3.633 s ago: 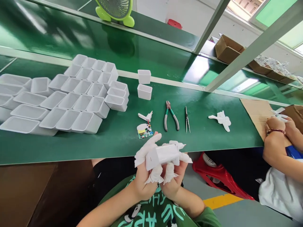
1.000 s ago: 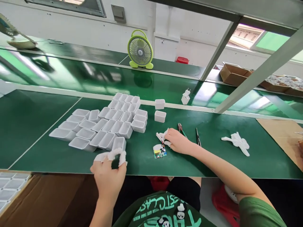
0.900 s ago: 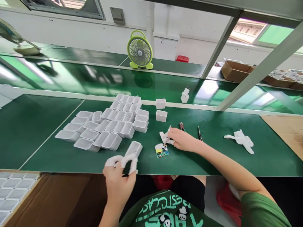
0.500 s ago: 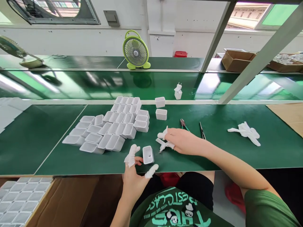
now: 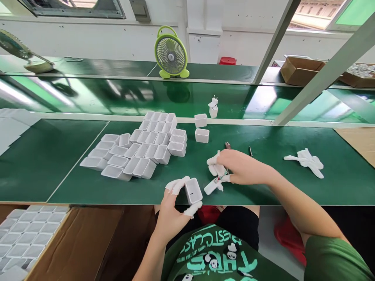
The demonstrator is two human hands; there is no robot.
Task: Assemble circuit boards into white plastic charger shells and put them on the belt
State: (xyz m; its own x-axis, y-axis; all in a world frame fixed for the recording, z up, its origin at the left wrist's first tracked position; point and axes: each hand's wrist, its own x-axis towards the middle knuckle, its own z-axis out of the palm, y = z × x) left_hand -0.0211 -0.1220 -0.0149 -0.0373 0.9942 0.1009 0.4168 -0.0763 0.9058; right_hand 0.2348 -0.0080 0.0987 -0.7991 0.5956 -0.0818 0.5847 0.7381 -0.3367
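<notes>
My left hand [image 5: 175, 205], with white covers on its fingertips, grips a white plastic housing [image 5: 193, 191] between fingers and thumb near the table's front edge. The housing's open side faces up and shows a small slot inside. To its right, my right hand [image 5: 241, 168] holds a circuit board, mostly hidden by the fingers, with a white plug piece [image 5: 212, 186] wired to it. Several open white housings [image 5: 143, 168] stand in rows on the left. Behind my right hand lie diagonal cutters [image 5: 227, 145] and tweezers [image 5: 250, 151], both partly covered.
Two housings [image 5: 202, 135] stand apart at the back. A white plug unit [image 5: 213, 107] stands beyond the table's back rail. A crumpled white piece [image 5: 306, 160] and cardboard [image 5: 359, 142] lie right. A carton of housings [image 5: 32, 238] sits low left; a green fan [image 5: 171, 54] stands behind.
My left hand took a housing from the rows, brought it right and turned it open side up. My right hand lifted the circuit board with its plug piece. The plug unit held earlier stands at the back.
</notes>
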